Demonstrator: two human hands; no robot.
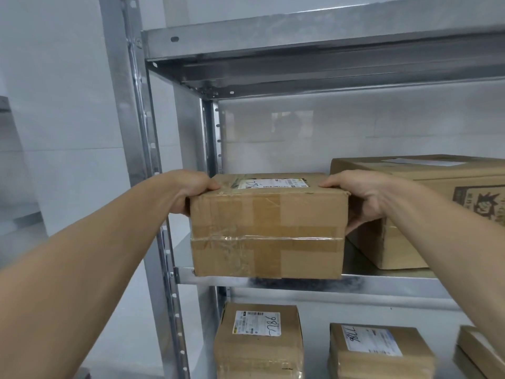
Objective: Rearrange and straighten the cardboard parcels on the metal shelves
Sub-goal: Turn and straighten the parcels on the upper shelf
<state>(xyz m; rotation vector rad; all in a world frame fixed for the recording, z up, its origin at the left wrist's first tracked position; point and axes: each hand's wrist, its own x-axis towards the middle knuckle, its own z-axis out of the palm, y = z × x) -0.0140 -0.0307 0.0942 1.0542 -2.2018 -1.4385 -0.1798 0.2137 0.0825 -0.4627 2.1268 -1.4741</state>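
Note:
A taped cardboard parcel (267, 228) with a white label on top sits at the front left of the middle metal shelf (382, 283), its front face at the shelf edge. My left hand (191, 190) grips its left side, thumb on the top edge. My right hand (363, 201) grips its right side, thumb on top and fingers down the side. To its right, a bigger cardboard parcel (426, 214) with a printed black figure lies at an angle further back.
On the shelf below stand two labelled parcels (259, 340) (379, 351) and part of a third (481, 351) at the right edge. The upper shelf (300, 50) hangs overhead. A steel upright (142, 160) stands at the left, with white wall behind.

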